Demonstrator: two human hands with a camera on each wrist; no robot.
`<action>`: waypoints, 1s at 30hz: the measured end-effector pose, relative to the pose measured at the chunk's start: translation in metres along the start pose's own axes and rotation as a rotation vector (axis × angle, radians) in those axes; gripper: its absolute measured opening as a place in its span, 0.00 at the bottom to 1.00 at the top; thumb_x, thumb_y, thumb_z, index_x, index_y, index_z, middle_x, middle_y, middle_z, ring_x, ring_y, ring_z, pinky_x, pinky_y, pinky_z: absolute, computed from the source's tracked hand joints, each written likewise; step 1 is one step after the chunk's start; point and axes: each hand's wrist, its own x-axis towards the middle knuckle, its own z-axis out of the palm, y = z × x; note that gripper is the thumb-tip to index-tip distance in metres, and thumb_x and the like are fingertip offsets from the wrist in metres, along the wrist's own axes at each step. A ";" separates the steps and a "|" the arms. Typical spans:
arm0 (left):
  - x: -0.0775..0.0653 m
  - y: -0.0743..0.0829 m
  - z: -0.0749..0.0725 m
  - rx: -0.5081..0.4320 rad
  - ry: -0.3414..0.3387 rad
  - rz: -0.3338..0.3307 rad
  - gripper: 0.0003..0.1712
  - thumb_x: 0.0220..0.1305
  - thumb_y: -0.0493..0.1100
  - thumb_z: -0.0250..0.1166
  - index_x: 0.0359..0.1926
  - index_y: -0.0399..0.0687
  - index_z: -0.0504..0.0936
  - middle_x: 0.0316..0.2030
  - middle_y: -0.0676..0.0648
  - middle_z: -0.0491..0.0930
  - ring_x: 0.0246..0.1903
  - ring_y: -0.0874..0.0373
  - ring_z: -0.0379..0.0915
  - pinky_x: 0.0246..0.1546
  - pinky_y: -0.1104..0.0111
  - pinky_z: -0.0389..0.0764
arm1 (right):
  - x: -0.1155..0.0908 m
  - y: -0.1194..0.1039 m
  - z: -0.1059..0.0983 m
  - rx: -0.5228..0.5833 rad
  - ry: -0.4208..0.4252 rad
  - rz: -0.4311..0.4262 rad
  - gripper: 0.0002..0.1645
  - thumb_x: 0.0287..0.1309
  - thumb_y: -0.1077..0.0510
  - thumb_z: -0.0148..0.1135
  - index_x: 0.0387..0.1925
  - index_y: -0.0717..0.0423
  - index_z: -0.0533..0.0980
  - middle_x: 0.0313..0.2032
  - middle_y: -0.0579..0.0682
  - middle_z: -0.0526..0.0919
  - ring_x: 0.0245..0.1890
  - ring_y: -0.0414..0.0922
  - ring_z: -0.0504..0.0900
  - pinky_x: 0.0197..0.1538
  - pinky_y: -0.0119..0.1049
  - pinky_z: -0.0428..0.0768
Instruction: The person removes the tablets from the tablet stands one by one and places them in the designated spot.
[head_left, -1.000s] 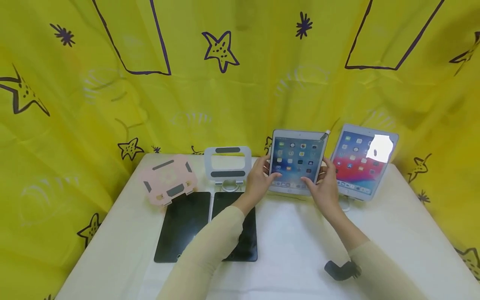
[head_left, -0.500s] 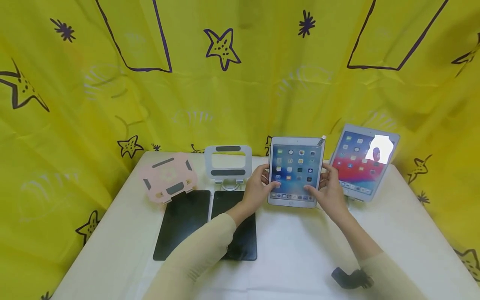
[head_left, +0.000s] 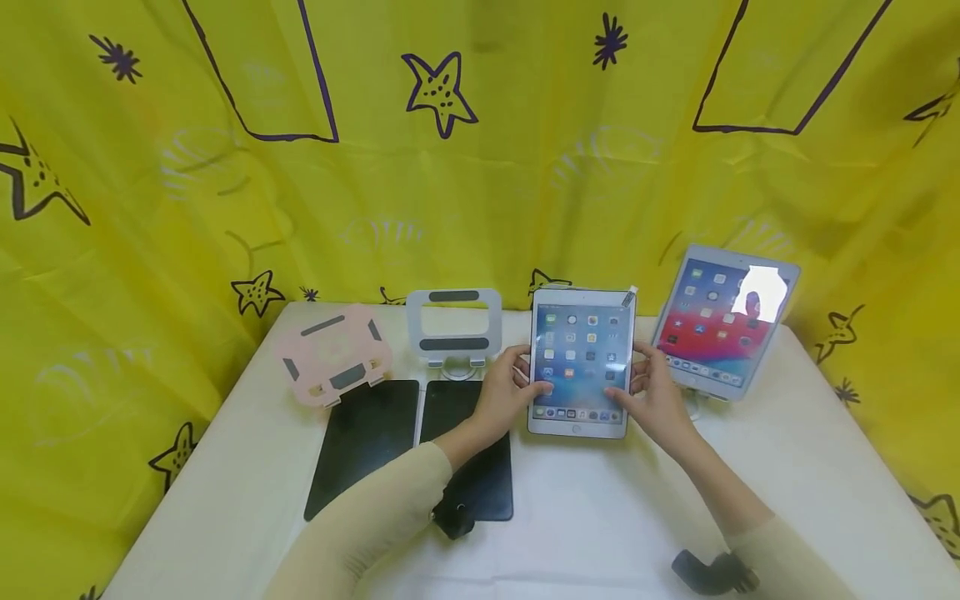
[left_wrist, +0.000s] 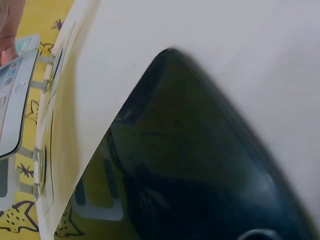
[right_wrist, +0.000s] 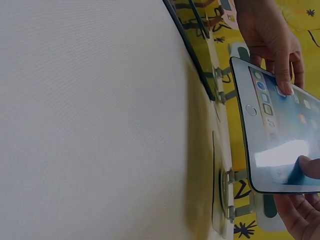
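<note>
A white-framed tablet (head_left: 576, 354) with a lit blue screen of app icons is held in both hands, its screen tilted towards me. My left hand (head_left: 501, 396) pinches its left edge, thumb on the screen and fingers behind. On the opposite edge my right hand (head_left: 658, 404) does the same. A small tag (head_left: 631, 295) sticks out at the tablet's top right corner. The right wrist view shows a pale stand (right_wrist: 272, 220) behind the tablet's lower side, mostly hidden. That view has the left hand (right_wrist: 270, 37) at the top and right hand (right_wrist: 300, 215) at the bottom.
Another lit tablet (head_left: 723, 325) leans on a stand at the right. Leftwards stand a grey stand (head_left: 453, 343) and a pink stand (head_left: 333, 354). Two dark tablets (head_left: 367, 433) lie on the white tabletop (head_left: 570, 517), one partly under the left arm. A yellow curtain (head_left: 510, 200) hangs behind.
Both hands have brought the tablet down and towards me, slightly leftward. The top edge of something pale now shows behind it. The other tablets and stands have stayed put.
</note>
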 end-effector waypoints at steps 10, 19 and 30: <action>-0.018 -0.003 -0.010 -0.064 -0.073 -0.044 0.31 0.55 0.39 0.70 0.59 0.41 0.69 0.35 0.47 0.70 0.28 0.61 0.69 0.24 0.76 0.76 | -0.009 0.002 0.000 0.141 -0.163 0.096 0.48 0.54 0.65 0.65 0.68 0.64 0.47 0.43 0.61 0.69 0.33 0.47 0.74 0.31 0.29 0.82; -0.026 -0.015 -0.013 -0.058 -0.119 0.003 0.29 0.54 0.37 0.71 0.55 0.34 0.70 0.32 0.47 0.72 0.23 0.65 0.68 0.20 0.78 0.72 | -0.015 0.007 0.004 0.256 -0.239 0.203 0.46 0.55 0.66 0.65 0.67 0.62 0.48 0.43 0.62 0.68 0.32 0.46 0.75 0.32 0.34 0.83; -0.041 -0.018 -0.011 -0.121 -0.177 -0.119 0.27 0.54 0.35 0.70 0.53 0.33 0.69 0.29 0.49 0.71 0.17 0.63 0.69 0.16 0.73 0.76 | -0.025 0.014 0.009 0.251 -0.313 0.287 0.46 0.54 0.65 0.65 0.68 0.62 0.49 0.43 0.61 0.70 0.32 0.46 0.75 0.31 0.37 0.82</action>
